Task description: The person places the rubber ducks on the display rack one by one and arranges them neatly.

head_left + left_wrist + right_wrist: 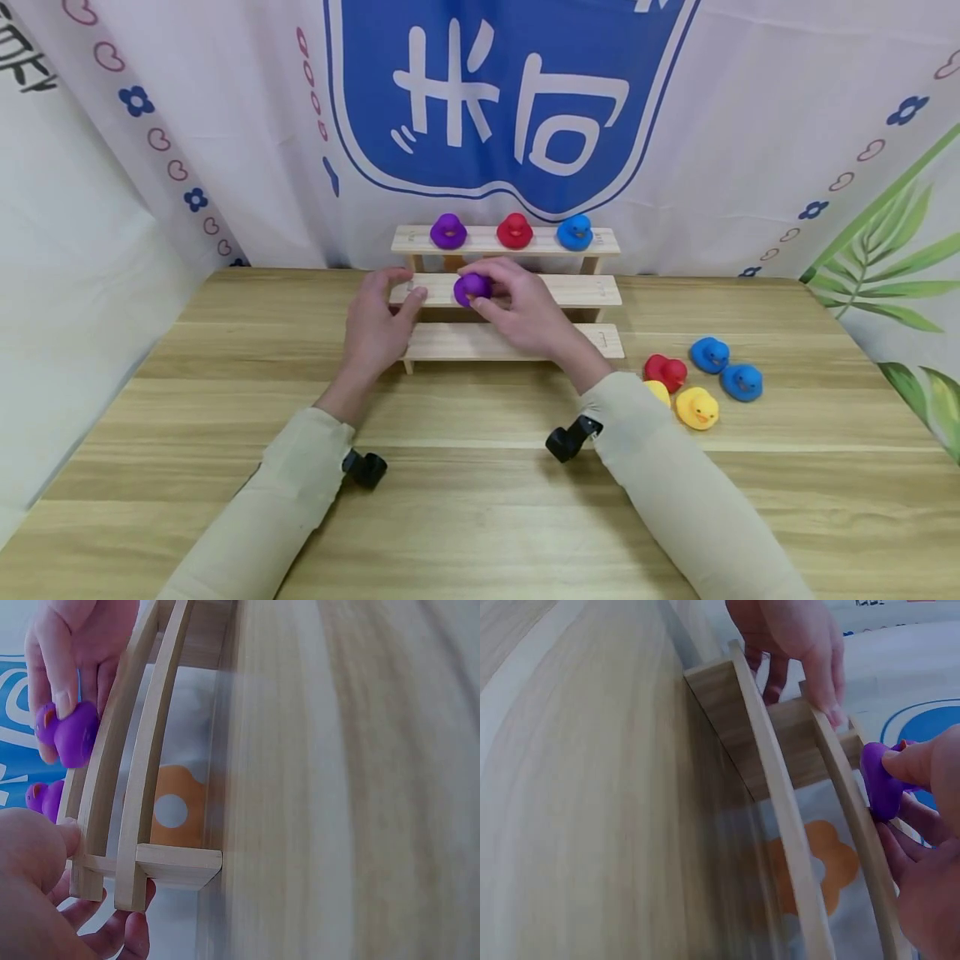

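Note:
A purple rubber duck point(471, 288) is between the thumb and fingers of my right hand point(527, 308), at the left part of the middle board of a three-step wooden rack point(577, 291). In the right wrist view this duck point(882, 784) is at the board's edge; whether it bears its full weight there I cannot tell. My left hand point(377, 323) holds the rack's left end, thumb on the middle board and fingers beyond its end, as the left wrist view shows. Along the top board sit a purple duck point(448, 232), a red duck point(514, 231) and a blue duck point(575, 232).
Right of the rack, on the wooden table point(480, 517), lie a red duck point(665, 372), two blue ducks, one nearer point(742, 382), and two yellow ducks, one point(697, 408) in full view and another partly behind my right sleeve. A printed cloth point(270, 167) hangs behind the rack.

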